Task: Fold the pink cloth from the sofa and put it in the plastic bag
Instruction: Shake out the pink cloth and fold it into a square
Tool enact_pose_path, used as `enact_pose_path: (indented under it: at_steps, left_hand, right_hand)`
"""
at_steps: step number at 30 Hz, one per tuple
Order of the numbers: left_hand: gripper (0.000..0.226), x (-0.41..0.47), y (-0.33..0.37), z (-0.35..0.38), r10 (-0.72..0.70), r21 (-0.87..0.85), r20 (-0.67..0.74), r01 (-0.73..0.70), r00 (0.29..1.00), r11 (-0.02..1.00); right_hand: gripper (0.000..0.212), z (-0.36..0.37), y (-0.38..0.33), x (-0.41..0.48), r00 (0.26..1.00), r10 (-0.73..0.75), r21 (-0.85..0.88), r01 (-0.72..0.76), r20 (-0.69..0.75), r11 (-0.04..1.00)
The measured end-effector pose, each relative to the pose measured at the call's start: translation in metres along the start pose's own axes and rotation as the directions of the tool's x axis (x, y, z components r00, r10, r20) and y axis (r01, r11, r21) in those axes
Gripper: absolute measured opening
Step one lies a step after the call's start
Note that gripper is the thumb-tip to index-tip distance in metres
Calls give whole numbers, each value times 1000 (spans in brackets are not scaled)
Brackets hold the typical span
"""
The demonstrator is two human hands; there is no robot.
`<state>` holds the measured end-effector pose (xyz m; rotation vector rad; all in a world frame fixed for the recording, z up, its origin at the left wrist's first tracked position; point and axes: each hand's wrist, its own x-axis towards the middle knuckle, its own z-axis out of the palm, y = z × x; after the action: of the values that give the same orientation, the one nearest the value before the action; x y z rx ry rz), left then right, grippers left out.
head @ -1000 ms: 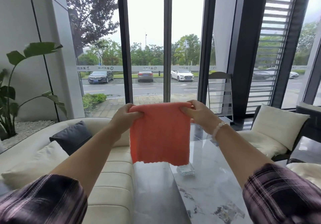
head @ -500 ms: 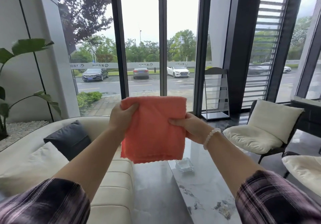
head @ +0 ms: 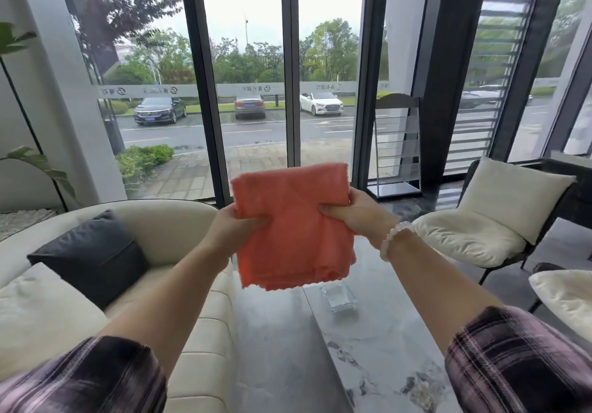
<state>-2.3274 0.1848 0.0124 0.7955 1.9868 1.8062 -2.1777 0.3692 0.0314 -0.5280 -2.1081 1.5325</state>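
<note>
The pink cloth (head: 293, 223), salmon-coloured and folded into a smaller rectangle, hangs in the air in front of me above the gap between sofa and table. My left hand (head: 229, 225) pinches its left edge about halfway down. My right hand (head: 354, 209), with a white bead bracelet at the wrist, grips its right edge at about the same height. The cloth's scalloped lower hem hangs free. No plastic bag is in view.
A cream sofa (head: 179, 230) with a dark cushion (head: 91, 257) and a white cushion (head: 41, 313) is at the left. A marble coffee table (head: 378, 355) with a glass ashtray (head: 338, 297) lies below. Chairs with white pillows (head: 487, 217) stand at the right, windows behind.
Both hands slid from the cloth's top corners down to the middle of its side edges. The cloth now sits lower, and its top part stands above the hands.
</note>
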Motion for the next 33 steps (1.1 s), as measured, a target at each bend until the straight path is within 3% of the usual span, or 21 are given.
enact_pose_path:
  at_steps: [5,15,21,25,29,33]
  left_hand:
    - [30,96,-25,30,-81,81,-18,83,997,993]
    - [19,257,-81,60,-175,147,-52,181,983,972]
    - [13,363,-124,88,-176,231,82,153,981,961]
    - [23,433,-147,117,-161,285,202,99,966,953]
    - [30,487,-150,161,-179,303,381,61,907,951]
    - [12,509,-132,218,-158,275,565,-4,810,961]
  right_hand:
    - [37,-13,47,99,993,103,-176,-111,-54,978]
    - [44,-24,101,239,939,343,-115,-340,10,934]
    - [54,-29,149,309,913,400,29,-399,-86,917]
    - [54,-40,181,351,870,447,88,-439,-206,894]
    - [53,-61,206,368,794,503,174,-472,-341,864]
    - [54,-94,210,354,687,522,251,-462,-505,850]
